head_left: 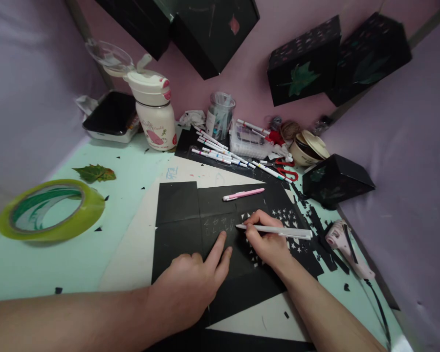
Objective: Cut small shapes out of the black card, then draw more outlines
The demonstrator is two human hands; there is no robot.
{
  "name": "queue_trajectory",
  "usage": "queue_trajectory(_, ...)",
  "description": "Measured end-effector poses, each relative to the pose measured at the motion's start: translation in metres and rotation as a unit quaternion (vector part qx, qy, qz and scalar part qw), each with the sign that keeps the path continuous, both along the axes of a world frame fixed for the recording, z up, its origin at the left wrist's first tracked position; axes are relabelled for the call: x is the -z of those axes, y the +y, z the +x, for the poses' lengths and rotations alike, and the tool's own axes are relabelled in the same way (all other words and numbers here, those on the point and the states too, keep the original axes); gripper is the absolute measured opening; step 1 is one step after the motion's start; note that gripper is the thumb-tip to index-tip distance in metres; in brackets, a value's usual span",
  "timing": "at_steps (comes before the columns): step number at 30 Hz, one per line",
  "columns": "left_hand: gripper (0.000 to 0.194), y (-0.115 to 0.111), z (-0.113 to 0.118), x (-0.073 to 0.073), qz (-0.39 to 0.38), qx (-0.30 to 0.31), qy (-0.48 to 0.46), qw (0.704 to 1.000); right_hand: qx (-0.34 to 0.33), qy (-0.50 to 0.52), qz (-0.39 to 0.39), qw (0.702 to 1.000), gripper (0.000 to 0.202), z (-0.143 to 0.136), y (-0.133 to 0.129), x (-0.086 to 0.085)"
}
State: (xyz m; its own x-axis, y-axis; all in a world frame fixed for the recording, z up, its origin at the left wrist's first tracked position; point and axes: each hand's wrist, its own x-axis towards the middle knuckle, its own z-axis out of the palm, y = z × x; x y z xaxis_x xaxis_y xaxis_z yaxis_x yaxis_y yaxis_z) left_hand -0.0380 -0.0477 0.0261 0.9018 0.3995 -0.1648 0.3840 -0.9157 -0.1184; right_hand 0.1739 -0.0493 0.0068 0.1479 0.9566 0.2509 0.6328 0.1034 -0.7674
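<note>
My right hand (266, 240) grips a white pen (278, 230), its tip touching a black paper sheet (178, 203) near faint pale marks. Just left of it, my left hand (196, 274) rests on the same sheet, holding nothing, with the index finger stretched out below the marks and the other fingers partly bent. Small cut-out stars and other shapes (297, 248) show pale on the sheet's right part, some hidden by my right hand. A pink pen (243, 194) lies across the upper part of the sheet.
Yellow-green tape (95, 215) and a leaf (94, 173) lie left. Behind stand a bottle (156, 122), a jar (220, 120) and several white markers (220, 155). Red scissors (288, 173), a black box (335, 182), paper scraps and a corded tool (348, 247) sit right. Black boxes (304, 63) hang above.
</note>
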Motion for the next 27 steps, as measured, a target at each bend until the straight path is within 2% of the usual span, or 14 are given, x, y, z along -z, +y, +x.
queue_trajectory(13, 0.066, 0.0012, -0.0006, -0.0004, -0.001, 0.005, -0.013, 1.0, 0.025, 0.007, 0.002, 1.0, 0.016, 0.0006, 0.0003, -0.0015)
queue_trajectory(21, 0.071, 0.0001, -0.0016, 0.0032, -0.007, 0.004, -0.012, 1.0, -0.027, 0.018, -0.008, 0.999, 0.019, 0.0022, -0.0019, 0.0007)
queue_trajectory(27, 0.07, 0.0001, -0.0008, 0.0057, -0.003, 0.003, -0.019, 1.0, -0.002, 0.016, -0.006, 1.0, 0.015, 0.0031, -0.0007, -0.0003)
